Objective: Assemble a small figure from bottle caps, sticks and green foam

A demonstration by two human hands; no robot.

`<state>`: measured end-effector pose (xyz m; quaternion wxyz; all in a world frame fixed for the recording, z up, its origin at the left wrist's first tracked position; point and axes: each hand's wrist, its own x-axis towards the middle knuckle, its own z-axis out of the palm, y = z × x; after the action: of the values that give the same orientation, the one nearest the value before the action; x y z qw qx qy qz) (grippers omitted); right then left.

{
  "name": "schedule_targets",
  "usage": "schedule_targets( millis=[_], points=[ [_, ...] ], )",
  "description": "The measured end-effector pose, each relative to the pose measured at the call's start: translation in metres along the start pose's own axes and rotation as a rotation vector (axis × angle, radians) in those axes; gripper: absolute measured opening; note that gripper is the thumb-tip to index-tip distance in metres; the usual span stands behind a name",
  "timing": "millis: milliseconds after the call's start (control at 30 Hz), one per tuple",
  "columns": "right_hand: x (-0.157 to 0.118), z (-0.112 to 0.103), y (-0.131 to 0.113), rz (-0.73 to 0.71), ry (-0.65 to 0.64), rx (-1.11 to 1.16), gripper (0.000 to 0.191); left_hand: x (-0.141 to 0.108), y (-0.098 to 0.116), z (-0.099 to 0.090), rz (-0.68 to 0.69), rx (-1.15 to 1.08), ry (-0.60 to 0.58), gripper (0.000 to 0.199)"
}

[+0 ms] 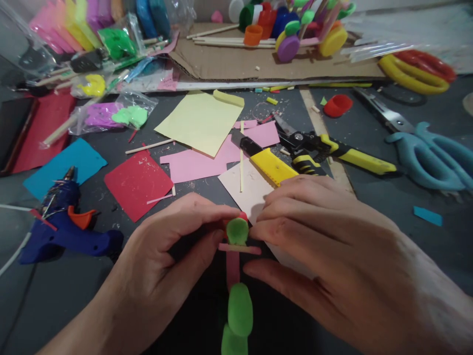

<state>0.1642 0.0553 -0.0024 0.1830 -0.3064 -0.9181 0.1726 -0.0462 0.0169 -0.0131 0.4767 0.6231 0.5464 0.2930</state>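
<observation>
the clay model (237,231) is between the left hand (166,251) and the right hand (325,236). left of them lies the hot glue gun (68,229); to the right, scissors (424,153). behind, a utility knife (271,165) lies across paper (253,187) (farther back, wooden sticks (236,42) rest on cardboard (221,64)).

The left hand (173,251) pinches a small craft piece (237,231) with a green ball and a pink crossbar; the right hand (332,246) curves close beside it, finger and thumb apart, though whether they touch it is unclear. Below hang green ovals (240,309). A blue glue gun (70,231) lies leftward; beyond the hands are a yellow cutter (271,165), red paper (138,185), and, far right, blue-handled scissors (432,153).
</observation>
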Motion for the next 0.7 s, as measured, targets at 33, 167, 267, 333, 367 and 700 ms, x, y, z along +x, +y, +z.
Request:
schedule_targets(
  millis=[33,167,267,333,367,700],
  points=[
    [0.0001,-0.0002,0.0002,-0.002,-0.001,0.003,0.021,-0.0002,-0.0002,0.0004,0.002,-0.002,0.001,0.029],
    [0.0007,-0.0039,0.0019,0.002,-0.010,-0.003,0.023,-0.0015,-0.0016,0.0006,0.015,-0.002,-0.003,0.035],
    [0.0000,-0.0059,0.0029,0.012,-0.014,-0.017,0.024,-0.0017,-0.0014,-0.0013,0.017,0.012,-0.044,0.038],
    [-0.0009,-0.0055,0.0025,0.004,-0.018,-0.020,0.023,-0.0015,-0.0007,-0.0026,0.007,0.029,-0.085,0.038],
    [-0.0013,-0.0050,0.0020,-0.001,-0.016,-0.021,0.024,-0.0015,-0.0002,-0.0030,0.000,0.036,-0.105,0.038],
    [-0.0022,-0.0098,0.0041,0.029,0.024,0.019,0.022,-0.0012,-0.0046,0.0005,-0.015,0.036,-0.098,0.041]
  ],
)
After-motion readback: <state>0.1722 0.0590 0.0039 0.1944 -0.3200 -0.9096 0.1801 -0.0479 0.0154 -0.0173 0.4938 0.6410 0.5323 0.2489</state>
